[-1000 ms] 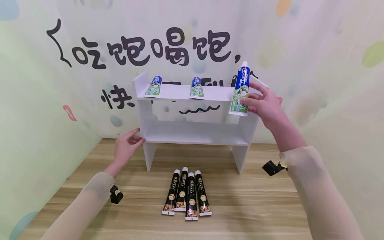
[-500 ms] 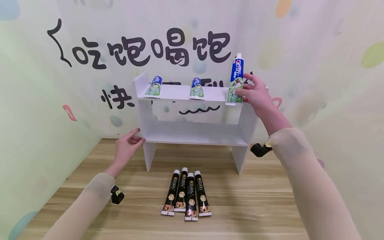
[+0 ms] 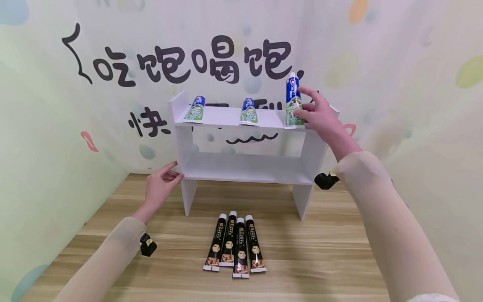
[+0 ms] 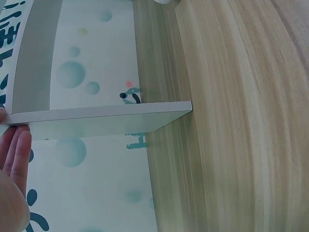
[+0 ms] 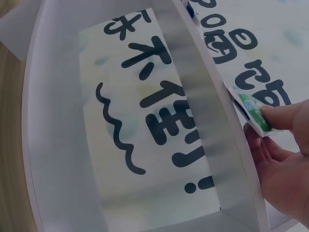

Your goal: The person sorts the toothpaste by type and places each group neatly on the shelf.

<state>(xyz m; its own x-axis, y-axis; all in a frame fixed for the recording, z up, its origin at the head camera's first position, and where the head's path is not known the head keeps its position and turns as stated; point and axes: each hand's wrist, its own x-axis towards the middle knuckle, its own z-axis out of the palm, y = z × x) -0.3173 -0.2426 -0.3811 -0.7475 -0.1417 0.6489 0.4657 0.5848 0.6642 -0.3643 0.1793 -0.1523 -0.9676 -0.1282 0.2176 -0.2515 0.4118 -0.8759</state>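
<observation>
Black lettering marked the wall before you. Your left hand, fingers extended and unclenched, touched the left side of the white shelf; your right hand pinched a blue-green Crest tube between thumb and fingers, at the top board's right end.

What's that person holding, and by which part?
The right hand holds a toothpaste tube by its green lower part; the left hand pinches the white rack by its side panel.
</observation>
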